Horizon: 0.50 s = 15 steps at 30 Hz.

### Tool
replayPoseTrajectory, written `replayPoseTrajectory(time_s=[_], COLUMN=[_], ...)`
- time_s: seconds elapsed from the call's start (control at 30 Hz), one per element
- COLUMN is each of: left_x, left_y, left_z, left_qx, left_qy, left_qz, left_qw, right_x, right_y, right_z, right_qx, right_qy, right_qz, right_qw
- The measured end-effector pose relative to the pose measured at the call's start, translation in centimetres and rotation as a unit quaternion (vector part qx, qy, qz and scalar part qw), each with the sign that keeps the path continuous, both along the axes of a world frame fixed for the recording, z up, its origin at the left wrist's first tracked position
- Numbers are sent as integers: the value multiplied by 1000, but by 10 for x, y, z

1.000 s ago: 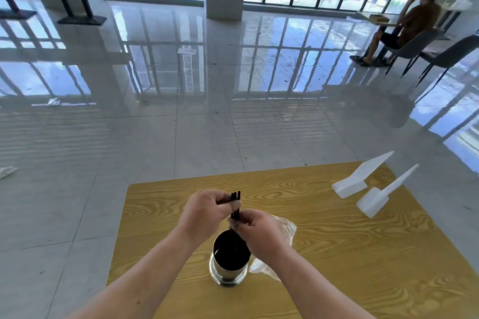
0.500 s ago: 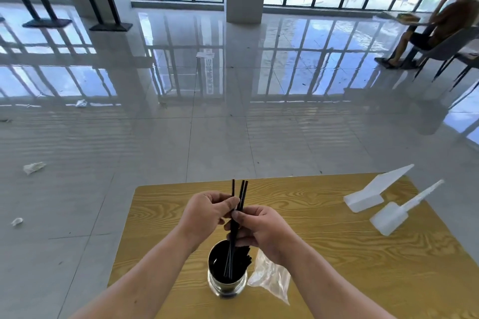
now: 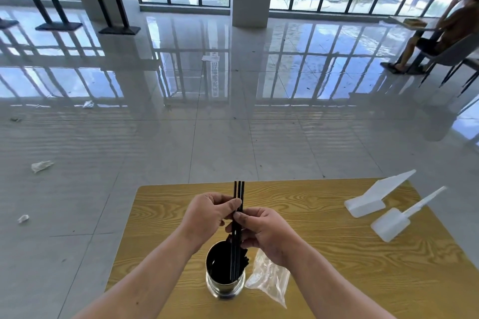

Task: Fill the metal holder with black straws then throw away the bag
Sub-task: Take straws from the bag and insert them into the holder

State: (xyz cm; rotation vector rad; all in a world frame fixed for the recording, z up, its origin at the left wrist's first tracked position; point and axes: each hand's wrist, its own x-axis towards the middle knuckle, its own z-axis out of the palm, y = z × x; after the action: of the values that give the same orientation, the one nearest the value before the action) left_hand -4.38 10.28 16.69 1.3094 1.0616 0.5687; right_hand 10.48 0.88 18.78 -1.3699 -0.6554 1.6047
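Observation:
A shiny metal holder (image 3: 225,286) stands on the wooden table (image 3: 337,261) near its front edge, dark inside with black straws. A few long black straws (image 3: 239,189) stick up out of it. My left hand (image 3: 207,213) and my right hand (image 3: 267,233) both pinch these straws just above the holder, thumbs meeting at the stems. A crumpled clear plastic bag (image 3: 269,280) lies on the table right of the holder, under my right wrist.
Two white plastic scoops, a wide one (image 3: 375,197) and a narrow one (image 3: 399,217), lie at the table's right side. Scraps of paper (image 3: 41,166) litter the glossy tiled floor at left. A person sits on a chair (image 3: 451,52) at far right.
The straws have risen higher out of my hands, their tips now well above my fingers. The bag has dropped from my right hand's grip and lies beside the holder.

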Motion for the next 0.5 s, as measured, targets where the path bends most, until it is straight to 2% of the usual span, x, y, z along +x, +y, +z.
replayPoseTrajectory(time_s=[0.33, 0.4, 0.5], left_x=[-5, -8, -9], left_y=[-6, -5, -1], left_z=[7, 9, 9], left_qx=[-12, -38, -141], left_qy=[33, 45, 5], left_qz=[-10, 1, 79], left_qw=[999, 998, 987], right_x=[-2, -3, -5], right_y=[-2, -3, -7], right_z=[2, 2, 2], right_qx=[1, 3, 14], right_qy=[16, -4, -17], right_qz=[44, 43, 10], right_qw=[999, 999, 1000])
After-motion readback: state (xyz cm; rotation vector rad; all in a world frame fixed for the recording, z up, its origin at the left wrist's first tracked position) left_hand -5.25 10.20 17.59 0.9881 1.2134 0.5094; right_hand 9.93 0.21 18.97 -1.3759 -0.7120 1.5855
